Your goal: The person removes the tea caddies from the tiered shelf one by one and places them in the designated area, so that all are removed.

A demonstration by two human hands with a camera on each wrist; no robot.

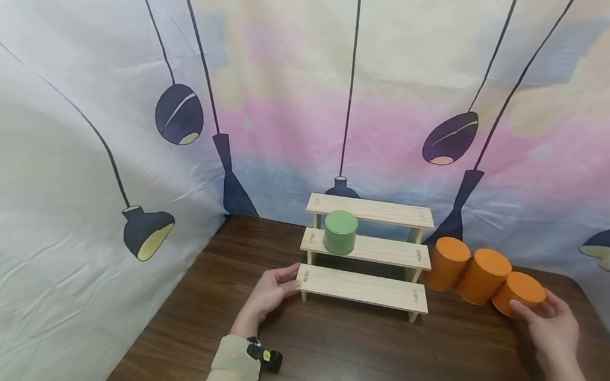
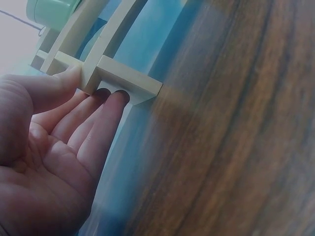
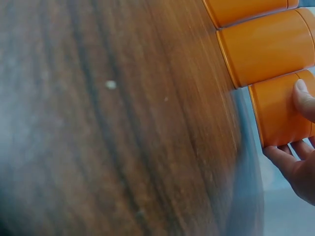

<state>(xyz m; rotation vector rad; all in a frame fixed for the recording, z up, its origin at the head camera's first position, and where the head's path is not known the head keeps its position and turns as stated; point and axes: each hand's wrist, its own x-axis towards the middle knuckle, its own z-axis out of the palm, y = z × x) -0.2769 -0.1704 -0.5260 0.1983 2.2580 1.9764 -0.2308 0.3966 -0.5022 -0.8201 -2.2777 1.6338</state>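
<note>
A three-step wooden shelf [image 1: 362, 287] stands on the table. My left hand [image 1: 267, 294] grips the left end of its lowest step; in the left wrist view the thumb [image 2: 64, 84] lies against the board's end and the fingertips reach in by the side leg. On the middle step, toward the left, sits a green canister [image 1: 340, 233]. My right hand [image 1: 557, 327] holds a short orange canister [image 1: 518, 294] by its right side, thumb in front. Close beside it are a taller orange canister [image 1: 484, 277] and another orange canister [image 1: 448, 265], all upright in a slanting row.
Brown wood-grain table [image 1: 356, 352] lies under everything. Behind it and to the left hangs a cloth backdrop [image 1: 294, 62] printed with dark lamps. The top step [image 1: 371, 209] of the shelf stands close before the cloth.
</note>
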